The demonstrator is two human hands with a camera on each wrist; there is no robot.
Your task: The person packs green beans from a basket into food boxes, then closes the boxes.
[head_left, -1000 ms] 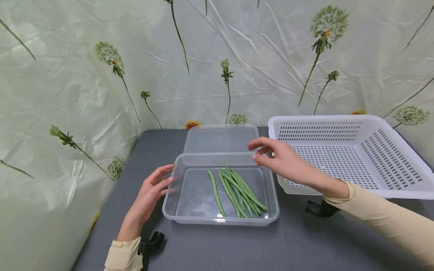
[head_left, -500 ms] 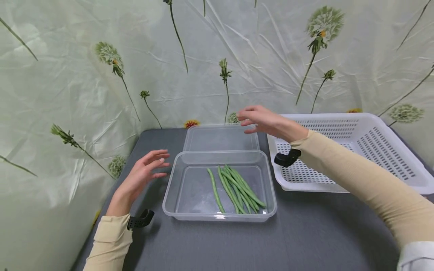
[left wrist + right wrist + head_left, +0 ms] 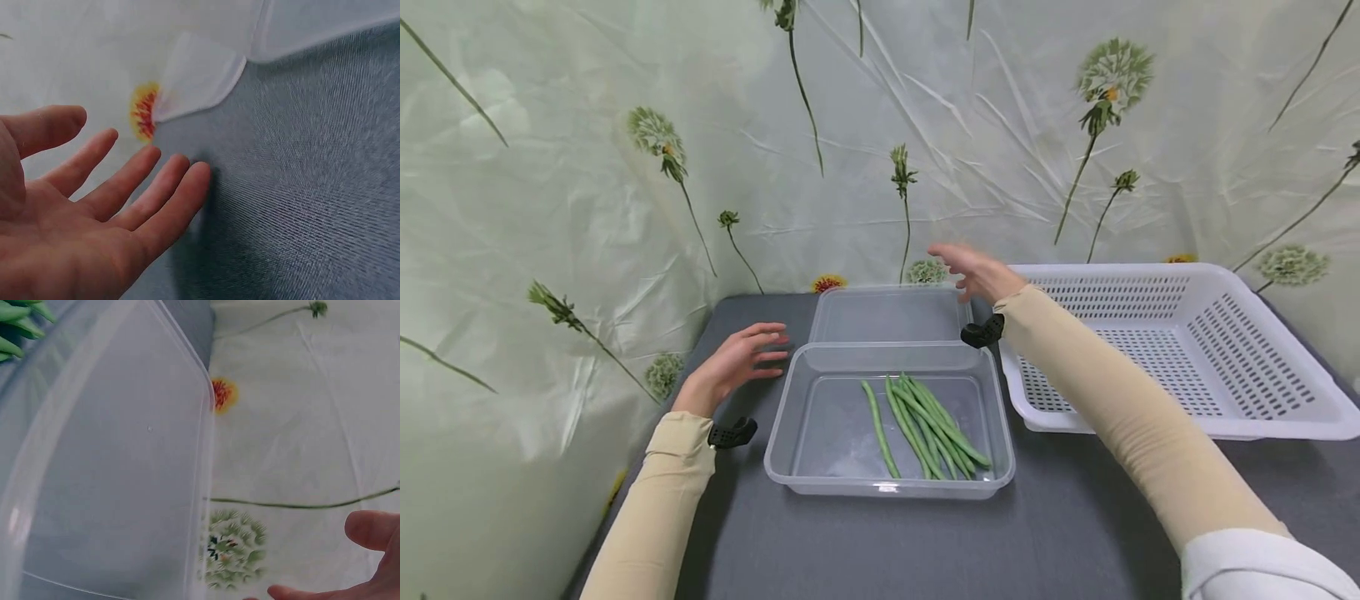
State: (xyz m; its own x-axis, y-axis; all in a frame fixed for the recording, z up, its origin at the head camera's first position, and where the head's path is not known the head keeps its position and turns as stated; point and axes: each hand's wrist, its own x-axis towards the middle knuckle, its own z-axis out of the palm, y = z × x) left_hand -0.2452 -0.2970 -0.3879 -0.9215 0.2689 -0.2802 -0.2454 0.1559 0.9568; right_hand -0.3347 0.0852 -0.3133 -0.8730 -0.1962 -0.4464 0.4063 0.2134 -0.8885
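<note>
Right hand point(image 3: 973, 272) spread wide over clear lid point(image 3: 889, 315), holding nothing; looks thin, flexy, slick, so I'd pinch its far rim.

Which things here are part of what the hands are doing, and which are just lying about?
In hand:
- flat clear plastic lid, under the right hand
- clear plastic container holding green beans
- left hand, beside it

Lying about:
- white perforated plastic basket
- grey tabletop
</note>
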